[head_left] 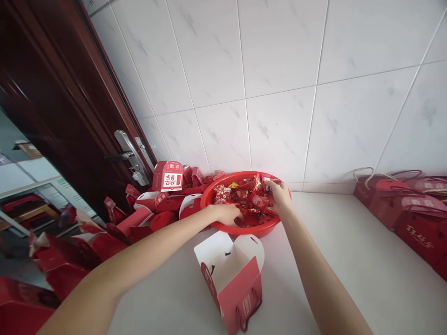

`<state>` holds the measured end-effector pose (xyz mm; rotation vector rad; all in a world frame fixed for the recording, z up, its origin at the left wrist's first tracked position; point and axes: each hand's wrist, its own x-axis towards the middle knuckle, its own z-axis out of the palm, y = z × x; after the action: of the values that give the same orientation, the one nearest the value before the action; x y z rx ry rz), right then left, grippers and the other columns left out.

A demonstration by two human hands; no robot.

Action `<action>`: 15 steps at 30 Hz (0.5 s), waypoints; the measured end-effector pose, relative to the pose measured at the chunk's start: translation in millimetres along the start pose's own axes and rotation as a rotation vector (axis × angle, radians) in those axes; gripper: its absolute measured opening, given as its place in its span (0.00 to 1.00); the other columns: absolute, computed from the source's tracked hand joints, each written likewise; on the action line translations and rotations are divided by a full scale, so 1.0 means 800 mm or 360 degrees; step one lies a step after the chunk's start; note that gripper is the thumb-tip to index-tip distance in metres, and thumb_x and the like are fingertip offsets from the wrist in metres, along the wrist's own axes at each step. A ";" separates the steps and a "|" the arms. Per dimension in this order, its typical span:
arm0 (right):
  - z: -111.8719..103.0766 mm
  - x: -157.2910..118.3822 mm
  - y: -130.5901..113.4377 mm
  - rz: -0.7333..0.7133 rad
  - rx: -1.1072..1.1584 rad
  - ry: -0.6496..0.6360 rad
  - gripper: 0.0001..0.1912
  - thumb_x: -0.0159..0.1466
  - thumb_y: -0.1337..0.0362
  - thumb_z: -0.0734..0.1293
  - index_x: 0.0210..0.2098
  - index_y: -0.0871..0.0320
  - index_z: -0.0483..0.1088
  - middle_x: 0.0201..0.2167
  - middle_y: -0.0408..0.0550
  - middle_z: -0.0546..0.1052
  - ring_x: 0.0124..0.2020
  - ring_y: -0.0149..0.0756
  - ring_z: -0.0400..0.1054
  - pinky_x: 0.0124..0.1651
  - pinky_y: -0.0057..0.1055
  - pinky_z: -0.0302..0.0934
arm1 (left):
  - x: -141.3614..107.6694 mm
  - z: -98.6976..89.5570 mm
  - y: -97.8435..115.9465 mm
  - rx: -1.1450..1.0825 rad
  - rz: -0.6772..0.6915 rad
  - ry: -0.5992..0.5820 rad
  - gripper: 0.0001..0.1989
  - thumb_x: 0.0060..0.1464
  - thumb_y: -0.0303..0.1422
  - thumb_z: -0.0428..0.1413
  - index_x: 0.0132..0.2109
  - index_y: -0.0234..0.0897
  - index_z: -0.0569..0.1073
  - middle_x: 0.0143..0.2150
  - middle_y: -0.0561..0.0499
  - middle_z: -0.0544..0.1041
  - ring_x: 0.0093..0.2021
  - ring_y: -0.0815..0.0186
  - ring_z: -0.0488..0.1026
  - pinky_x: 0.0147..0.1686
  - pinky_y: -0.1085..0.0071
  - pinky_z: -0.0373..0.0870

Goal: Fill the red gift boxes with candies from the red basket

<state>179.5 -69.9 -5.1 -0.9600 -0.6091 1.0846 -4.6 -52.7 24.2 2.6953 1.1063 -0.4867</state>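
Observation:
A red plastic basket (260, 231) stands against the tiled wall, holding many red-wrapped sweets (246, 194). Over its near left rim reaches my left hand (228, 214), fingers curled down among the sweets, their tips hidden. My right hand (279, 193) is at the basket's right side, thumb and fingers closed around a small wrapped piece (267, 180). In front of the basket, an open red box (240, 293) with a white inside and a dark red cord handle sits on the white table; no sweets show inside it.
Many red boxes (171, 204) crowd the left side, one with white lettering panel upright. Red gift boxes with cord handles (419, 232) line the right. A dark door with a metal handle (127, 151) is at the left.

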 end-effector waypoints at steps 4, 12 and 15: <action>0.003 -0.002 -0.003 0.0091 0.0000 0.0077 0.07 0.47 0.66 0.70 0.26 0.55 0.69 0.18 0.37 0.71 0.20 0.31 0.66 0.19 0.26 0.60 | 0.002 0.003 0.015 0.0095 -0.0216 -0.0222 0.19 0.51 0.35 0.59 0.51 0.41 0.79 0.45 0.41 0.82 0.45 0.49 0.78 0.42 0.60 0.73; 0.003 -0.004 -0.005 0.0067 0.0006 0.0036 0.08 0.47 0.66 0.71 0.26 0.56 0.68 0.18 0.37 0.70 0.21 0.31 0.65 0.19 0.26 0.60 | 0.028 0.007 0.023 0.0017 -0.0461 -0.0316 0.57 0.36 0.33 0.66 0.73 0.35 0.50 0.62 0.30 0.71 0.57 0.41 0.73 0.50 0.56 0.72; 0.003 -0.005 -0.006 0.0059 -0.0030 0.0018 0.07 0.48 0.66 0.71 0.25 0.56 0.68 0.18 0.37 0.70 0.21 0.30 0.64 0.19 0.26 0.58 | 0.035 0.006 0.017 -0.0044 -0.0393 -0.0308 0.60 0.34 0.33 0.67 0.74 0.38 0.49 0.64 0.32 0.70 0.57 0.42 0.73 0.49 0.58 0.73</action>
<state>178.4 -73.4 0.3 -0.9968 -0.5950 1.1075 22.5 -45.1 10.3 2.4365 1.3823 -0.7474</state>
